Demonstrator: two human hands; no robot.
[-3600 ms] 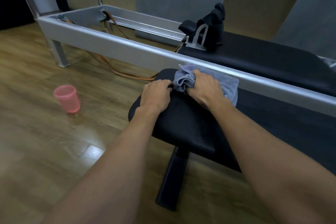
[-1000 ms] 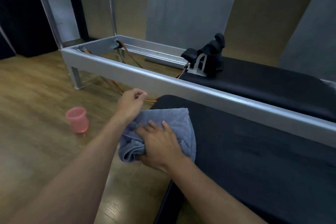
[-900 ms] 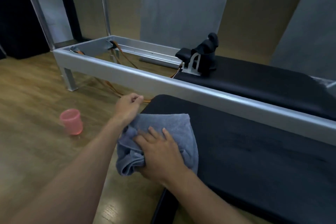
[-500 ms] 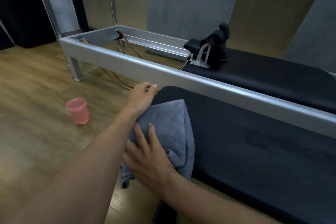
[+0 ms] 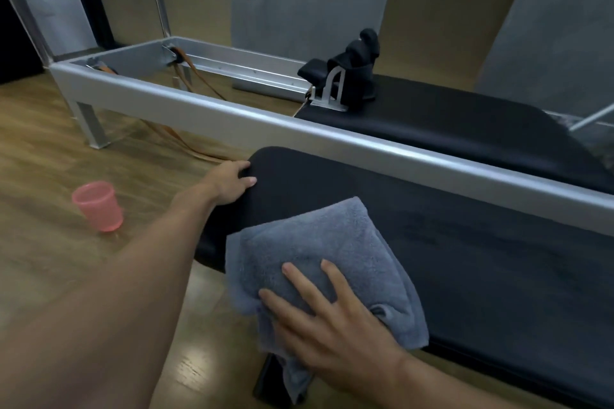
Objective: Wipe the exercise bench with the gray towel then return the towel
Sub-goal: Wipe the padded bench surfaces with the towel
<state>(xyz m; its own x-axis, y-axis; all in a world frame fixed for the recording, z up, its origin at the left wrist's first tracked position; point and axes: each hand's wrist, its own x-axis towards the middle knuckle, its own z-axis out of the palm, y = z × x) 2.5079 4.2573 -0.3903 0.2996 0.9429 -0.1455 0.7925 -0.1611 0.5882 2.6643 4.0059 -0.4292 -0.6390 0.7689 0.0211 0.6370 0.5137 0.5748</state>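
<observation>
The black padded exercise bench (image 5: pixel 481 262) runs from the centre to the lower right. A gray towel (image 5: pixel 332 242) lies folded over its near edge, part of it hanging down over the side. My right hand (image 5: pixel 332 319) presses flat on the towel with fingers spread. My left hand (image 5: pixel 232 181) grips the rounded left end of the bench, thumb on top, apart from the towel.
A silver metal frame rail (image 5: pixel 299 133) runs right behind the bench, with a second black pad (image 5: pixel 465 123) and a black headrest block (image 5: pixel 355 73) inside it. A pink plastic cup (image 5: pixel 98 206) stands on the wooden floor at left. Orange straps (image 5: pixel 186 143) trail under the frame.
My right hand has slid the towel along the bench's near edge toward me and to the right. My left hand has let go of the towel and now holds the bench's end.
</observation>
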